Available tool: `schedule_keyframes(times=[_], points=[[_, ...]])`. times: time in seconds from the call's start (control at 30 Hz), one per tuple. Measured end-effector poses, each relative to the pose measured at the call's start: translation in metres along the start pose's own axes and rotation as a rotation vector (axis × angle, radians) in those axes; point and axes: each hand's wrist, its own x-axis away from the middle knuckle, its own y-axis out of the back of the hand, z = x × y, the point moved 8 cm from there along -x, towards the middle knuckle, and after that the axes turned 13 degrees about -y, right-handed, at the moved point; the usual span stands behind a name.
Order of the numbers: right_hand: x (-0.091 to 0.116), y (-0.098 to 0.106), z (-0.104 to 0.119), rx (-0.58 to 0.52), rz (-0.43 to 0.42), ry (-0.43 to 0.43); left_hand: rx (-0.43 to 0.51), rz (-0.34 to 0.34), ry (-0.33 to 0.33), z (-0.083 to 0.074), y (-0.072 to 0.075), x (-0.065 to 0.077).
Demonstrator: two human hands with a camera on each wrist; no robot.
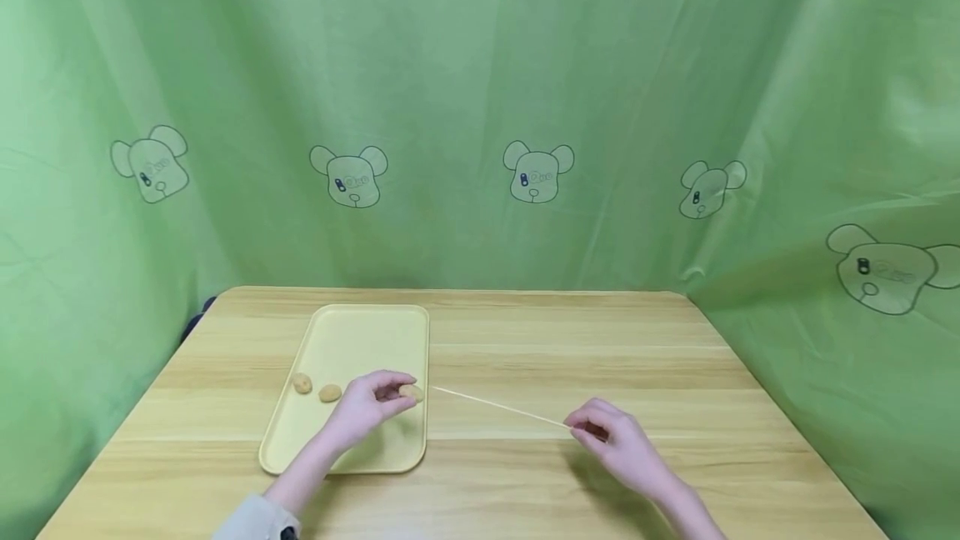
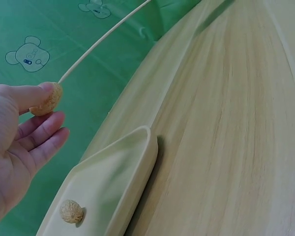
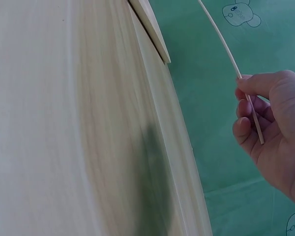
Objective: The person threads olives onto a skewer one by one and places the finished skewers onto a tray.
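Observation:
Between thumb and fingertips, my left hand (image 1: 367,405) pinches a tan, wrinkled ball (image 2: 48,101) above the right side of a cream tray (image 1: 367,332). My right hand (image 1: 618,444) holds a thin wooden skewer (image 1: 498,405) near its right end, over the table. In the right wrist view the skewer's rear end lies across the curled fingers (image 3: 243,125). The skewer's far end points at the held ball; whether it touches or enters it I cannot tell. Two similar balls lie on the tray, one by its left rim (image 1: 302,383) and another ball (image 1: 330,392) nearer the hand.
The tray rests on the left half of a light wood-grain table (image 1: 570,340). A green curtain (image 1: 450,107) printed with bear heads hangs behind and along both sides of the table.

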Motion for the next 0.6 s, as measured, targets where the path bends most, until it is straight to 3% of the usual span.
schedule_keyframes(times=[0.3,0.6], points=[[0.003,-0.001,0.007,-0.028,0.016,0.032,0.063,-0.009,0.007,0.001,-0.004,0.001],[0.006,0.007,0.043,-0.052,0.017,0.087,0.091,-0.019,0.047,0.002,-0.006,0.002]])
